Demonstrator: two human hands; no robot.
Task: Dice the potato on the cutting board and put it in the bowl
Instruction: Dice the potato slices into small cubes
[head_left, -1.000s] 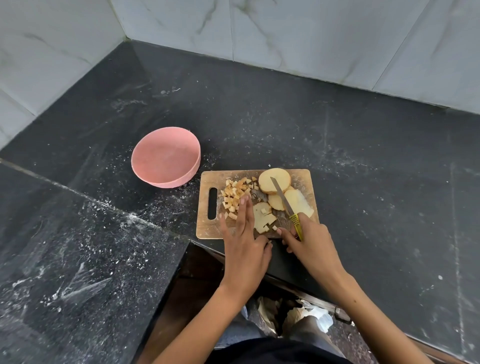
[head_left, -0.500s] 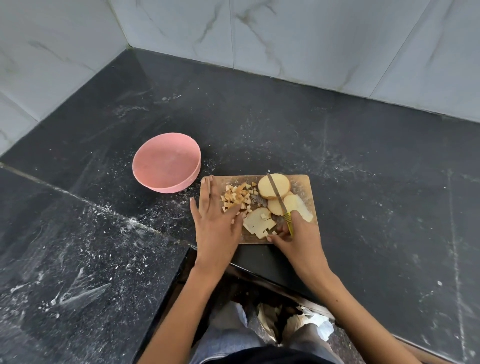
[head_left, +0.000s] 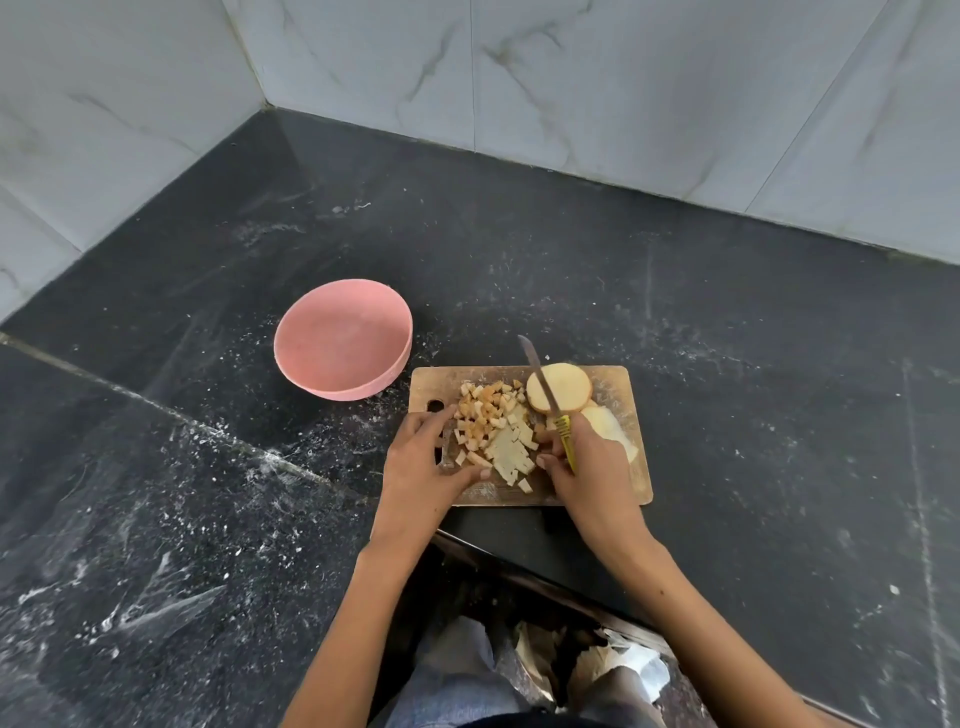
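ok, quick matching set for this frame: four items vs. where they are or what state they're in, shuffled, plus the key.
Items:
1. bowl
2. knife
3. diced potato
4. round potato slice

States:
A. held in the right hand, blade pointing away from the person
B. empty, on the counter left of the cutting board
C. uncut, at the board's far edge, under the blade
D. loose pile on the board between the two hands

Pairs: 1-B, 2-A, 3-D, 4-C
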